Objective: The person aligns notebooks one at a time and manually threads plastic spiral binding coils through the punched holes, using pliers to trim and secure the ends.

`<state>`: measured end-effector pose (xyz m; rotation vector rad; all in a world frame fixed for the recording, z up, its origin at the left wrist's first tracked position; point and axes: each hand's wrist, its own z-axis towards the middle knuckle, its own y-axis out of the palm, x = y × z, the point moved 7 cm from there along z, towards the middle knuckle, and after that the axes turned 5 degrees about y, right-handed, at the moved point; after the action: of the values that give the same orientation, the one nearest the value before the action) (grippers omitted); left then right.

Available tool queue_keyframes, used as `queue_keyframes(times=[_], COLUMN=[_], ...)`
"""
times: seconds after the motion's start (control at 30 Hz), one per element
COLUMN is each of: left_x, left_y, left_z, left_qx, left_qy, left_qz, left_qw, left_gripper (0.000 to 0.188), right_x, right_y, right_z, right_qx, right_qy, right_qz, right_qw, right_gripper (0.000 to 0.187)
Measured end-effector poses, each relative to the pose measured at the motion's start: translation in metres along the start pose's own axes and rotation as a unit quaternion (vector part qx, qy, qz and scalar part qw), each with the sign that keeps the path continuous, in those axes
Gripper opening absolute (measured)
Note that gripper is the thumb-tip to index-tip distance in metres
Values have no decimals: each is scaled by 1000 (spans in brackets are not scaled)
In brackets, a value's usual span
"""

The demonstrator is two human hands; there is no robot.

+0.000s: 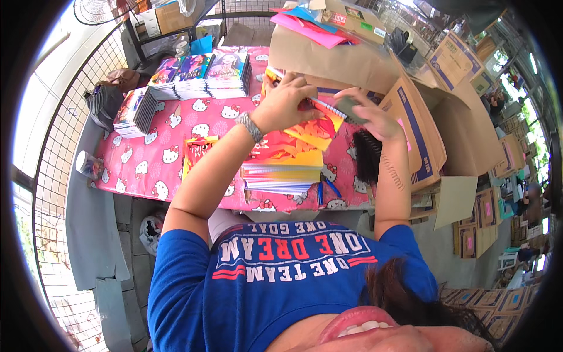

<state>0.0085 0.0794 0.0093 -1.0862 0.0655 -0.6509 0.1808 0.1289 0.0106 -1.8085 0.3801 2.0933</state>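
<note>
My left hand (288,101), a watch on its wrist, grips a yellow and red booklet (316,130) tilted above the table, fingers closed over its upper part. A row of small coils or holes shows along the booklet's right edge. Beside that edge is my right hand (378,117), its fingers smeared by motion. A dark, rounded thing (350,110) lies at its fingertips; whether it is held I cannot make out. Under the booklet sits a stack of matching yellow and red booklets (281,170). Another yellow and red booklet (196,154) lies left of the stack, partly behind my left forearm.
A pink patterned cloth (170,155) covers the table. Stacks of glossy booklets (229,73) stand at the far left. A black bristly bundle (368,155) and a blue tool (329,189) lie right of the stack. An open cardboard box (410,138) borders the right; a jar (88,165) is at the left edge.
</note>
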Motion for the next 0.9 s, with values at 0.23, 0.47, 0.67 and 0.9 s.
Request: queue_keyframes(times=[0.23,0.47,0.67,0.9], left_x=[7,-45,-28,-26], left_y=[-4,-17,-21,-23], left_z=[-6,-13,-17,-25], left_qx=[25,27,-4,37], left_qy=[4,-4,-37,-43], left_qz=[16,-36,-3,-7], left_qw=[1000,999,999,998], left_gripper=[47,42,41,44], right_x=[4,-6,-6,-9], right_y=[-1,14,22,15], right_z=[5,22,30,33], right_qx=[-21,-49,-89,-63], right_qy=[39,-60,-36,-33], right_qz=[-113,12,17,-77], right_qw=[993,997,995,995], right_gripper=[52,53,48,49])
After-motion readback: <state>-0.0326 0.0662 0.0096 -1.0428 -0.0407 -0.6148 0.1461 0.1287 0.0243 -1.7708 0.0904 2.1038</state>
